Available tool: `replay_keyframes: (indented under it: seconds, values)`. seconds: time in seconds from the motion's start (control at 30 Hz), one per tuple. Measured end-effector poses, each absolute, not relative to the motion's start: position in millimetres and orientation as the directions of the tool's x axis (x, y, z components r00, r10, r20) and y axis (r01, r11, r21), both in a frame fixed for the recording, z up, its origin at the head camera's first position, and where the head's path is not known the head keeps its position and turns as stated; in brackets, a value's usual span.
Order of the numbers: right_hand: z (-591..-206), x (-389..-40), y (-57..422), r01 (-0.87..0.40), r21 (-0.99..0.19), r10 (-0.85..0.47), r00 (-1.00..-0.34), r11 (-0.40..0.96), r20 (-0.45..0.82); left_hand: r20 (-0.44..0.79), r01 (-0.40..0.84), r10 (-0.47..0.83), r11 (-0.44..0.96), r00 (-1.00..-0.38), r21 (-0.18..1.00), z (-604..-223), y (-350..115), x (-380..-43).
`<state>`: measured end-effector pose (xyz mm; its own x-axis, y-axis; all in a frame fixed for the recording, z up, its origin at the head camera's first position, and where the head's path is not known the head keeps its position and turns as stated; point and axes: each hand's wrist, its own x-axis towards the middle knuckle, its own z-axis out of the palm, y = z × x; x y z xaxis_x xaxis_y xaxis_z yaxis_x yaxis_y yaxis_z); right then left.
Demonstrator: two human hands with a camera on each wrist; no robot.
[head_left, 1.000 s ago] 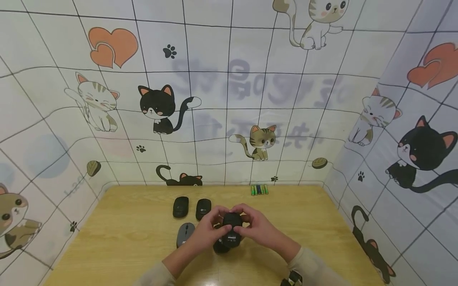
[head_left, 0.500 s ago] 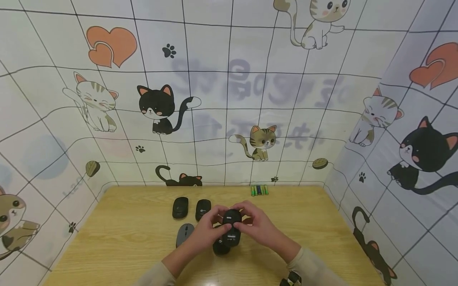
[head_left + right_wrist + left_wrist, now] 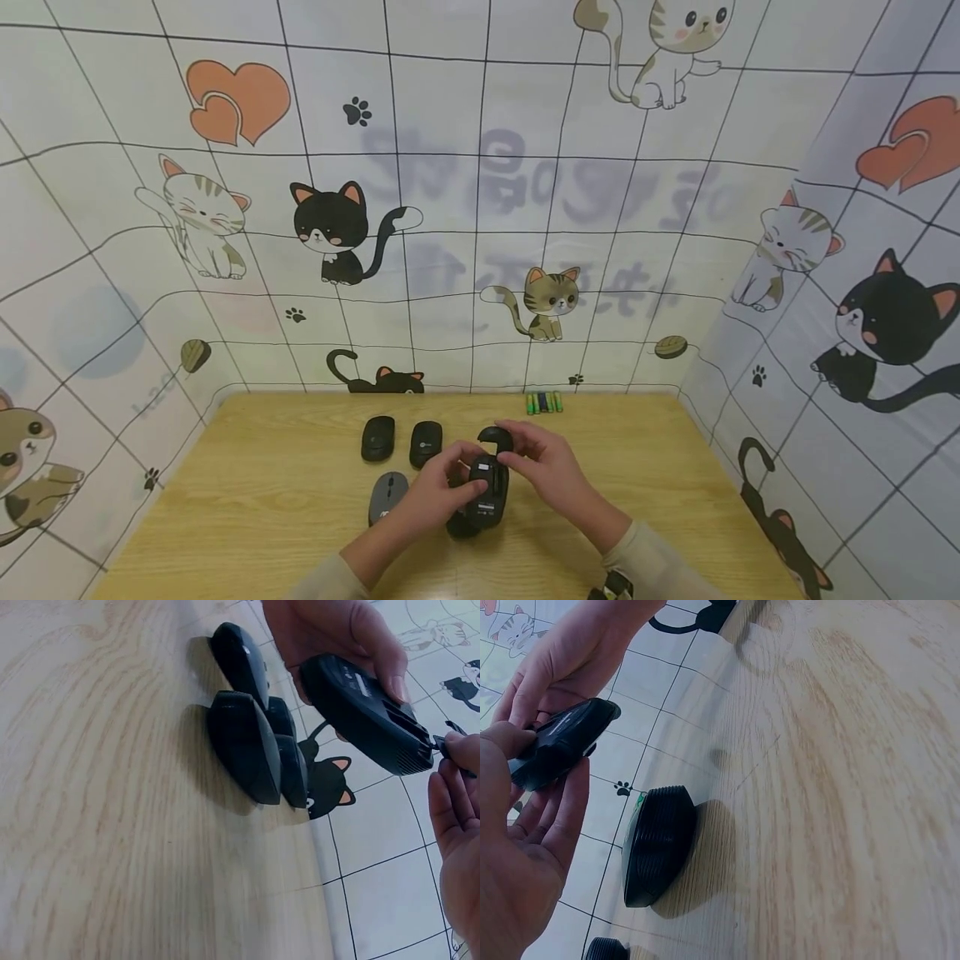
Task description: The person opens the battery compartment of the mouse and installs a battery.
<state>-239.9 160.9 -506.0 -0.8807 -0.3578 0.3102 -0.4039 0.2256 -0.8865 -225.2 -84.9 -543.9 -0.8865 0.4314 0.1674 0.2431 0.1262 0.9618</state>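
My left hand grips a black computer mouse over the table, its labelled underside facing up. A slot shows open in that underside in the right wrist view, where the mouse is seen from the side. My right hand pinches a curved black cover between thumb and fingers, just off the mouse's far end. In the left wrist view the left thumb lies on the mouse, with the right hand behind it.
Under the held mouse, another black mouse sits on the wooden table, partly hidden. A grey mouse and two black mice, one left and one right, lie to the left. Several batteries line the back edge.
The cover has come away from the mouse's underside, baring the slot. My right hand has shifted slightly right with the cover; my left hand keeps the mouse in nearly the same place.
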Motion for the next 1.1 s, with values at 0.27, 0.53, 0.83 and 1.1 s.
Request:
replay_keyframes:
  seconds: [0.27,0.53,0.83,1.1]
  values:
    - [-504,-246,170,-0.36,-0.913,-0.323,-0.902,0.193,0.287,0.169,0.254,0.435,0.145,-0.885,0.956,-543,-85,-226]
    - [-514,-259,192,-0.299,-0.93,-0.357,-0.91,0.214,0.21,0.156,0.243,0.42,0.16,-0.894,0.957,-544,-85,-225]
    - [-525,-281,224,-0.305,-0.889,-0.368,-0.914,0.341,0.172,0.148,0.23,0.416,0.155,-0.897,0.961,-544,-85,-225]
    - [-533,-299,256,-0.196,-0.883,-0.305,-0.95,0.427,0.064,0.137,0.215,0.419,0.146,-0.898,0.966,-546,-86,-226]
